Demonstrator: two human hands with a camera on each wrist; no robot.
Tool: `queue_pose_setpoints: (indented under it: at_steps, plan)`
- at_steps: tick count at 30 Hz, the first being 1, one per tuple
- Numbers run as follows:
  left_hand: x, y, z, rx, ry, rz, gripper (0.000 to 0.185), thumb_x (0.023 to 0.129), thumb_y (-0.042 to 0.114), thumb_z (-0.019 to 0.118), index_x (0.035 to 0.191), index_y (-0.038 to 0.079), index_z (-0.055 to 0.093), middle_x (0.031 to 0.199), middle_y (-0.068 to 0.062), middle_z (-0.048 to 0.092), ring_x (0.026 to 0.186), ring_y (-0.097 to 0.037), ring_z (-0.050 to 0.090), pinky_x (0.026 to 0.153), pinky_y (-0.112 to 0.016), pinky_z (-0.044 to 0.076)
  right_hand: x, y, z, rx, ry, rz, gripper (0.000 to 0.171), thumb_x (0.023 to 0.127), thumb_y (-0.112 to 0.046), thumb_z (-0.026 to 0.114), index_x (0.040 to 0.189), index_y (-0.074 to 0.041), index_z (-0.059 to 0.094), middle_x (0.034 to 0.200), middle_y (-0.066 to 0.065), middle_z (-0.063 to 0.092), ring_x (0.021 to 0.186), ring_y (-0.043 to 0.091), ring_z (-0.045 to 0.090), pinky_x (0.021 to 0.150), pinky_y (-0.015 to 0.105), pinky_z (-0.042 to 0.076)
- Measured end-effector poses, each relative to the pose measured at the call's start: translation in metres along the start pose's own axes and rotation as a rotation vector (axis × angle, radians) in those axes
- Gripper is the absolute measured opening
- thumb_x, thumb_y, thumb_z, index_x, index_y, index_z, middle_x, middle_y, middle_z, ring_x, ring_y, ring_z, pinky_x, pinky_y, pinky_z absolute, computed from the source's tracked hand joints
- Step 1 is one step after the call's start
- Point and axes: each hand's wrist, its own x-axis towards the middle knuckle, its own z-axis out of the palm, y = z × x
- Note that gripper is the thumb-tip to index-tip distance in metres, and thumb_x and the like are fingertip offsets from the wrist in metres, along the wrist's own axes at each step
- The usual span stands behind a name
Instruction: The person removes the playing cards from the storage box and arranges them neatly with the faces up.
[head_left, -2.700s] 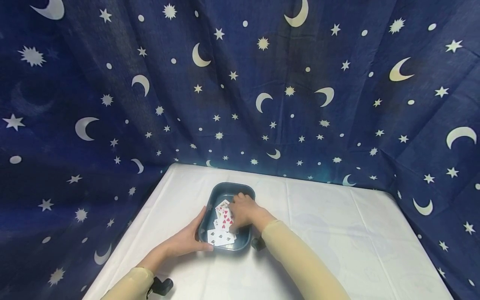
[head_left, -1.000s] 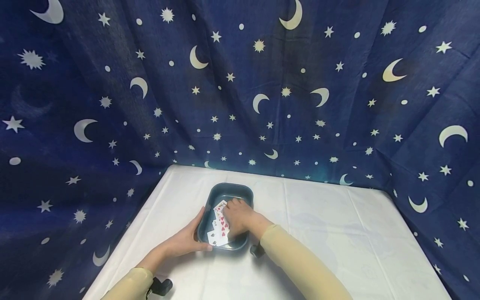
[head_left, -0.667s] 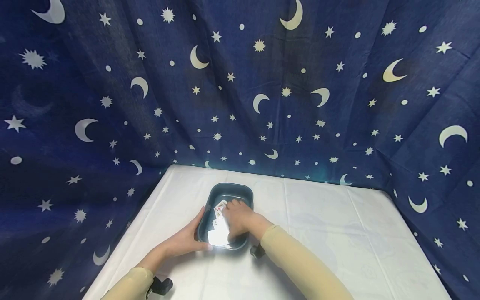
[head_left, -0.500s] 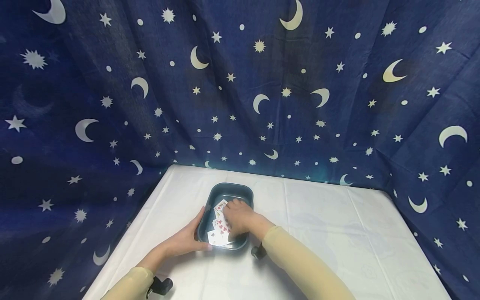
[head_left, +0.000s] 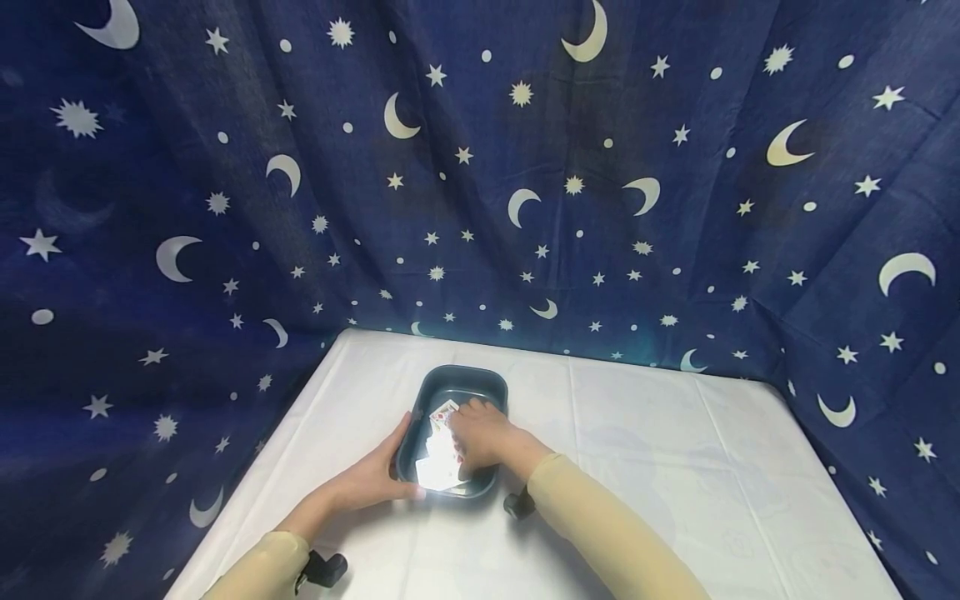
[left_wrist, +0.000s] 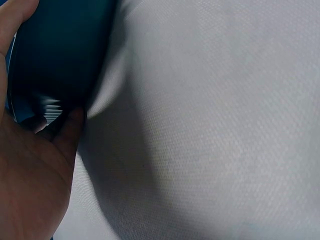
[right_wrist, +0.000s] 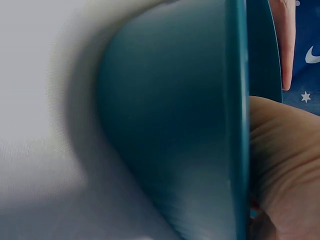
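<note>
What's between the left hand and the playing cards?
The blue tray's left wall. Head view shows it: left hand against the outside, playing cards inside, mostly washed out by glare.

The person's left arm (head_left: 258, 571), in a pale-yellow fabric sleeve, angles forward and inward to a bare wrist (head_left: 303, 518). The bare left hand (head_left: 369, 478) makes a wide V, thumb stretched inward, straight fingers pointing forward. The right arm (head_left: 618, 533), in a matching sleeve, reaches forward from the other side; its bare right hand (head_left: 483, 435) sits slightly farther out, back upward, knuckles bent, fingertips hidden beneath.
</note>
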Motion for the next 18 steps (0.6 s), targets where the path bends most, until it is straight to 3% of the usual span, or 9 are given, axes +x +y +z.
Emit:
queue_pose_setpoints:
  at_steps: [5,10,12,18]
  plan:
    - [-0.0005,0.0004,0.0004,0.005,0.004,-0.023,0.131,0.078,0.046,0.088,0.166,0.015,-0.004,0.172,-0.007,0.001,0.156,-0.032,0.005,0.122,-0.054,0.015,0.0015,0.0005,-0.0006,0.008,0.022,0.009,0.061,0.061,-0.05,0.094,0.1,-0.022,0.057,0.095,-0.007,0.054,0.093,0.015,0.047,0.087,0.033,0.046]
    - [-0.001,0.0013,0.001,0.001,0.009,-0.052,0.131,0.077,0.045,0.089,0.166,0.018,-0.003,0.172,-0.007,0.002,0.156,-0.032,0.006,0.122,-0.055,0.016,0.0063,0.0031,0.0016,0.026,0.065,0.033,0.084,0.062,-0.047,0.095,0.13,-0.017,0.056,0.118,0.001,0.059,0.111,0.021,0.052,0.106,0.04,0.045]
    - [-0.0011,0.0017,0.0012,-0.001,0.006,-0.058,0.131,0.076,0.046,0.089,0.166,0.018,-0.003,0.172,-0.006,0.002,0.156,-0.032,0.006,0.122,-0.055,0.016,0.0079,0.0039,0.0011,0.051,0.08,0.036,0.089,0.061,-0.042,0.096,0.134,-0.017,0.053,0.122,0.002,0.059,0.114,0.022,0.052,0.11,0.041,0.043]
    - [-0.0008,0.0033,0.0015,0.0,-0.005,-0.056,0.131,0.078,0.048,0.088,0.166,0.019,-0.005,0.172,-0.007,0.001,0.156,-0.033,0.005,0.122,-0.055,0.015,0.0082,0.003,-0.0038,0.048,0.072,0.03,0.079,0.062,-0.038,0.096,0.127,-0.017,0.057,0.119,0.001,0.059,0.112,0.021,0.053,0.108,0.039,0.044]
